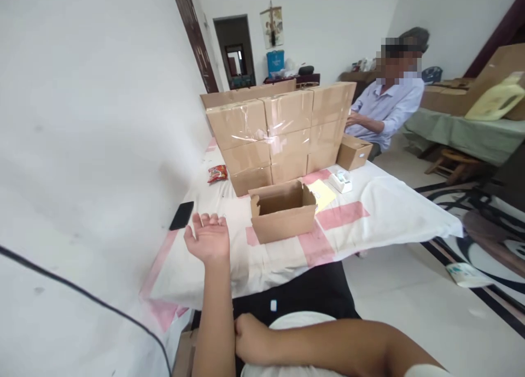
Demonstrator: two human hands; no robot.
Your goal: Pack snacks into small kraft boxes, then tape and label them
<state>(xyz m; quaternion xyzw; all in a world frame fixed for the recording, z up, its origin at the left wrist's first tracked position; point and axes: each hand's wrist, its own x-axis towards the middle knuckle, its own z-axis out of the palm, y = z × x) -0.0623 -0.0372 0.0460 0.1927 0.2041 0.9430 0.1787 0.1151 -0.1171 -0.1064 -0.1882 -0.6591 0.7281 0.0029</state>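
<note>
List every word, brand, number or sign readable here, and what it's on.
No text can be read for certain.
Red packet: lettering, too blurred.
Blue container: pale lettering, too small.
Label on the small box: too small.
Open box: none seen on the sides that show.

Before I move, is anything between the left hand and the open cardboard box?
Nothing visible: white tablecloth shows between the left hand and the open cardboard box. The taped stack of cartons stands behind the box, off that path.
</note>
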